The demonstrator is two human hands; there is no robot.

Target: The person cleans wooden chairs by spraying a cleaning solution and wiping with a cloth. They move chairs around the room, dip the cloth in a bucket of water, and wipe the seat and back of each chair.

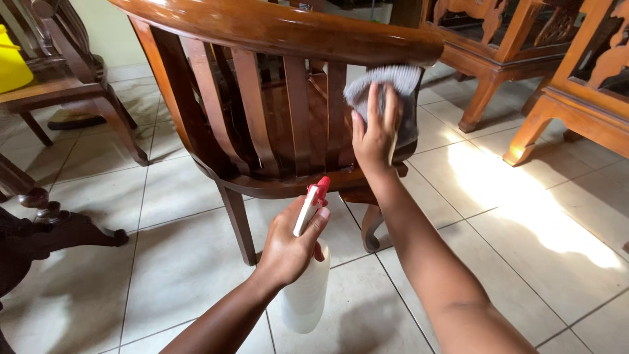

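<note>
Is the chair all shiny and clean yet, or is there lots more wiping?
The curved top rail already gleams. Right now the right hand presses a grey cloth on the chair's back slats, while the left hand holds a spray bottle. The legs look not yet wiped.

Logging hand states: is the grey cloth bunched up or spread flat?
Bunched. The grey cloth is crumpled under the right hand, pressed against the wooden chair back.
</note>
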